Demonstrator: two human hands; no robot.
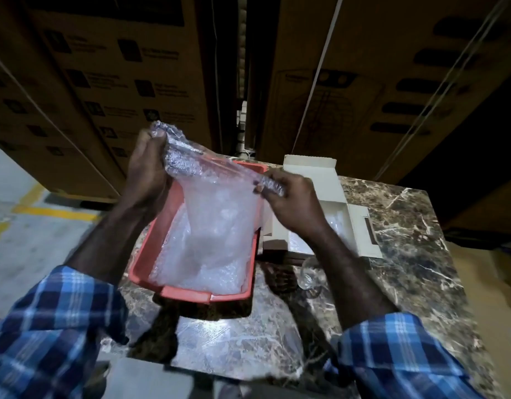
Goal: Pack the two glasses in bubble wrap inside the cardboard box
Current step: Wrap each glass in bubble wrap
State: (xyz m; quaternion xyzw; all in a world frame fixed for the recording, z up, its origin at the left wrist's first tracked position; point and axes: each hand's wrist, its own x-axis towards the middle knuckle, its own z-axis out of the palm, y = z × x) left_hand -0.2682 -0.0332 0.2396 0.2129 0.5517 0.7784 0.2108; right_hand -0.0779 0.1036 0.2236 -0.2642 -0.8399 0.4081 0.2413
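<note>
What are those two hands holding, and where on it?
A clear bubble wrap sheet: left hand and right hand each pinch a bunched top corner.

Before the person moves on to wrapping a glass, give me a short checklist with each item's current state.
1. Bubble wrap sheet gripped by both hands, left hand and right hand: ok.
2. Sheet fully lifted out of the red tray: not ok, its lower part is inside.
3. Cardboard box open: ok.
4. Glass within reach on the marble table: ok, partly hidden by the right forearm.
5. Second glass located: cannot tell.
</note>
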